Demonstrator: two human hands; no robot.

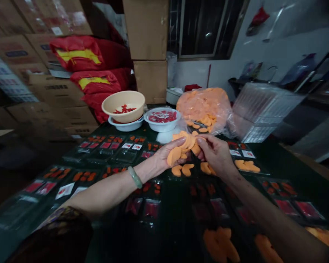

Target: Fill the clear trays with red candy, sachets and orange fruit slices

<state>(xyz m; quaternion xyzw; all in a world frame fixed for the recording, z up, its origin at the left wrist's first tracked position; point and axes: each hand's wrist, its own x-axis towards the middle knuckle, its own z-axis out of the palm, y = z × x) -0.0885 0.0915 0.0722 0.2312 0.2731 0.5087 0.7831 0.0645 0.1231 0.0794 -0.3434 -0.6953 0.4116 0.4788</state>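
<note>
My left hand (pixel 166 152), a green bangle (pixel 135 177) on its wrist, is closed around a fanned bunch of flat orange pieces (pixel 185 143). My right hand (pixel 217 152) pinches at the right side of this bunch, thumb and fingers on an orange piece. Below both hands are clear plastic trays with small dark orange pieces, red packets (pixel 151 209) and, in some, larger orange pieces (pixel 186 169). What the orange pieces are made of I cannot tell. More of them lie in the near trays, such as a pair (pixel 220 244) at the bottom.
Behind my hands stand a cream basin (pixel 123 104) with red pieces, a white basin (pixel 162 124) of red packets and a large plastic bag (pixel 204 104) of orange pieces. Stacked clear trays (pixel 259 107) rise at the right. Cartons (pixel 149 33) and red bundles (pixel 91 53) are piled beyond the table.
</note>
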